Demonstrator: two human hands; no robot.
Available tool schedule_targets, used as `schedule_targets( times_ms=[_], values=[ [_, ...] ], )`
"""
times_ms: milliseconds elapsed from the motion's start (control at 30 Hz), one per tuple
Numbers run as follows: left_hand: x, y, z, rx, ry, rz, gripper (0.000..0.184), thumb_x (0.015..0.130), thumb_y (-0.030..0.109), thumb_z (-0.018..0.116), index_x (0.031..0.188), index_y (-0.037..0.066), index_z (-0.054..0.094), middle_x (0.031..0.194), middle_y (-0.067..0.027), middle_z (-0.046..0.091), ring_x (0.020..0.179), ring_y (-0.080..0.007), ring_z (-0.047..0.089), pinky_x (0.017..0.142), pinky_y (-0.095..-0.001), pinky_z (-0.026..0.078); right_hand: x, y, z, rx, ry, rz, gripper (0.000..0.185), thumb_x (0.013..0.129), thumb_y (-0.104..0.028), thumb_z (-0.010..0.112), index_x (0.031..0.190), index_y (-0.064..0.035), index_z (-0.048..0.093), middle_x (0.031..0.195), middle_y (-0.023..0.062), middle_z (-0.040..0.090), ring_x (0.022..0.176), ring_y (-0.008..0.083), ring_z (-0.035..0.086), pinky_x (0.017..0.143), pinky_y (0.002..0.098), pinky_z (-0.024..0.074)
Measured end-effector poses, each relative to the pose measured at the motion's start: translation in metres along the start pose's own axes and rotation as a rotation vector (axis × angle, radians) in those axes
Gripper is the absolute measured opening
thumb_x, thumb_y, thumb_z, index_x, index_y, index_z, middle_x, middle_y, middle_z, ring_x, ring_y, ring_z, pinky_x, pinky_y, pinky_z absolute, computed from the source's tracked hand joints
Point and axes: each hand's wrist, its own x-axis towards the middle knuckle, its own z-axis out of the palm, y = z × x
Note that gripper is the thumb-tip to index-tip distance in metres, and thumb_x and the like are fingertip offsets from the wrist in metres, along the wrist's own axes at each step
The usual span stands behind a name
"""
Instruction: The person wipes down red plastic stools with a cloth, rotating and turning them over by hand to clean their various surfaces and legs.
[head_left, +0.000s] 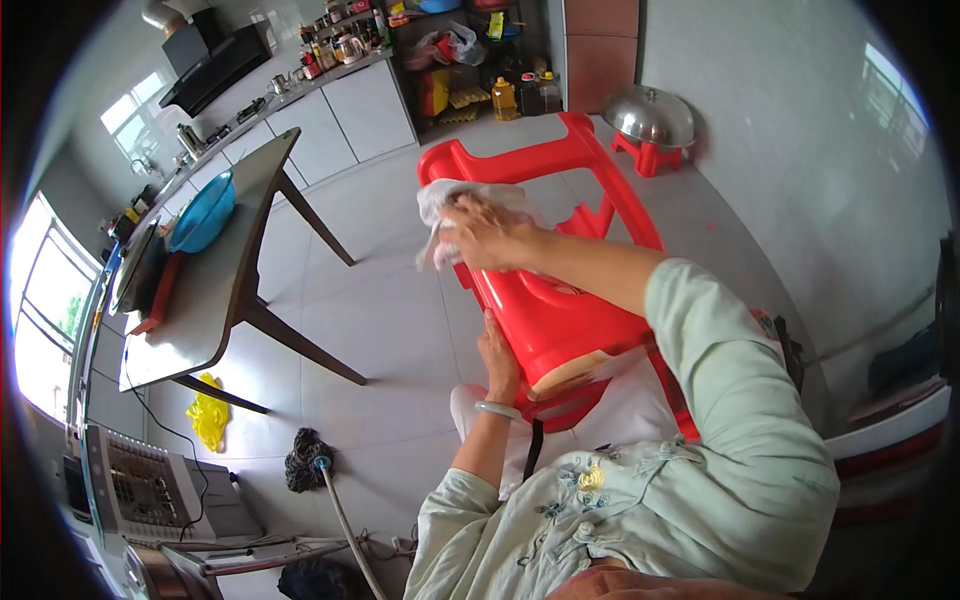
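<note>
A red plastic stool (515, 310) lies tilted in front of my lap, its frame of legs pointing away from me. My right hand (485, 235) is closed on a white cloth (445, 200) and presses it against the stool's upper left side. The hand and cloth are slightly blurred. Lower down, my left hand (497, 355), with a bracelet at the wrist, grips the stool's near left edge; part of its fingers is hidden. A tan patch shows on the stool's near end.
Left stands a table (240, 250) with a blue basin (203, 212). A mop (310, 460) and yellow bag (208, 412) lie on the floor. A metal dome lid (650, 117) rests on a small red stand (647, 155). Behind are cabinets (370, 110) and shelves.
</note>
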Motion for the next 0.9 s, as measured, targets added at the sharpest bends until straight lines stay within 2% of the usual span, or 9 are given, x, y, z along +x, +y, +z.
schedule_targets(
  times_ms=[200, 333, 400, 500, 567, 633, 767, 833, 900],
  values=[
    [0.003, -0.003, 0.006, 0.000, 0.070, 0.029, 0.061, 0.100, 0.049, 0.037, 0.101, -0.007, 0.062, 0.089, -0.0107, 0.065, 0.078, -0.0150, 0.057, 0.071, -0.0293, 0.048, 0.079, 0.033, 0.015, -0.226, -0.013, 0.296, 0.027, 0.081, -0.023, 0.057, 0.105, -0.0191, 0.068, 0.121, 0.0165, 0.053, 0.118, 0.0340, 0.047, 0.101, 0.0459, 0.0347],
    [0.000, -0.003, 0.003, -0.056, 0.072, 0.002, 0.060, 0.100, 0.048, 0.036, 0.105, -0.007, 0.061, 0.092, -0.0119, 0.065, 0.079, -0.0159, 0.058, 0.072, -0.0292, 0.048, 0.069, 0.015, 0.008, -0.180, -0.026, 0.282, 0.026, 0.080, -0.022, 0.057, 0.104, -0.0186, 0.068, 0.120, 0.0162, 0.054, 0.117, 0.0325, 0.049, 0.103, 0.0433, 0.0336],
    [-0.004, -0.001, 0.003, -0.128, 0.075, -0.048, 0.059, 0.101, 0.047, 0.036, 0.106, -0.007, 0.061, 0.092, -0.0122, 0.065, 0.080, -0.0161, 0.059, 0.072, -0.0295, 0.049, 0.051, 0.008, 0.005, -0.236, -0.056, -0.082, 0.025, 0.079, -0.017, 0.057, 0.102, -0.0180, 0.068, 0.118, 0.0132, 0.057, 0.113, 0.0302, 0.053, 0.101, 0.0419, 0.0367],
    [-0.005, 0.001, -0.001, -0.114, 0.036, -0.058, 0.059, 0.101, 0.047, 0.036, 0.107, -0.007, 0.060, 0.094, -0.0131, 0.065, 0.082, -0.0161, 0.060, 0.072, -0.0298, 0.050, 0.033, 0.009, -0.011, -0.028, -0.066, -0.202, 0.024, 0.078, -0.013, 0.056, 0.099, -0.0158, 0.068, 0.116, 0.0092, 0.058, 0.109, 0.0283, 0.055, 0.099, 0.0403, 0.0403],
    [-0.006, 0.003, 0.000, -0.054, 0.035, 0.029, 0.059, 0.101, 0.047, 0.036, 0.108, -0.007, 0.059, 0.097, -0.0135, 0.065, 0.083, -0.0160, 0.061, 0.072, -0.0297, 0.051, 0.015, 0.019, -0.033, -0.103, 0.060, -0.110, 0.023, 0.076, -0.011, 0.058, 0.097, -0.0142, 0.068, 0.114, 0.0062, 0.060, 0.107, 0.0273, 0.056, 0.095, 0.0409, 0.0437],
    [-0.008, 0.005, 0.001, -0.116, 0.037, -0.013, 0.058, 0.101, 0.047, 0.036, 0.109, -0.007, 0.058, 0.097, -0.0134, 0.064, 0.083, -0.0164, 0.061, 0.072, -0.0294, 0.052, 0.008, 0.065, -0.032, -0.155, 0.568, 0.008, 0.022, 0.076, -0.011, 0.059, 0.095, -0.0149, 0.069, 0.113, 0.0062, 0.060, 0.105, 0.0271, 0.056, 0.093, 0.0415, 0.0455],
    [-0.010, 0.012, 0.006, -0.153, 0.048, -0.034, 0.057, 0.101, 0.046, 0.036, 0.112, -0.006, 0.056, 0.099, -0.0133, 0.064, 0.084, -0.0172, 0.062, 0.073, -0.0293, 0.053, -0.048, 0.148, -0.020, -0.390, 0.665, 0.105, 0.019, 0.080, -0.012, 0.060, 0.097, -0.0162, 0.068, 0.104, 0.0095, 0.060, 0.103, 0.0283, 0.056, 0.087, 0.0418, 0.0471],
    [-0.007, 0.007, 0.007, -0.088, 0.020, -0.007, 0.056, 0.101, 0.045, 0.036, 0.113, -0.006, 0.056, 0.100, -0.0134, 0.064, 0.083, -0.0174, 0.062, 0.073, -0.0293, 0.053, -0.077, 0.190, -0.027, -0.043, 0.435, 0.410, 0.018, 0.084, -0.021, 0.062, 0.100, -0.0136, 0.067, 0.101, 0.0130, 0.059, 0.102, 0.0313, 0.056, 0.087, 0.0416, 0.0467],
    [-0.003, 0.007, 0.009, -0.025, -0.006, 0.024, 0.056, 0.101, 0.045, 0.036, 0.113, -0.006, 0.056, 0.100, -0.0135, 0.064, 0.083, -0.0177, 0.062, 0.072, -0.0294, 0.053, -0.092, 0.233, -0.018, -0.089, 0.454, 0.572, 0.028, 0.083, -0.035, 0.065, 0.103, -0.0164, 0.064, 0.108, 0.0157, 0.060, 0.105, 0.0361, 0.057, 0.086, 0.0450, 0.0484]
  ],
)
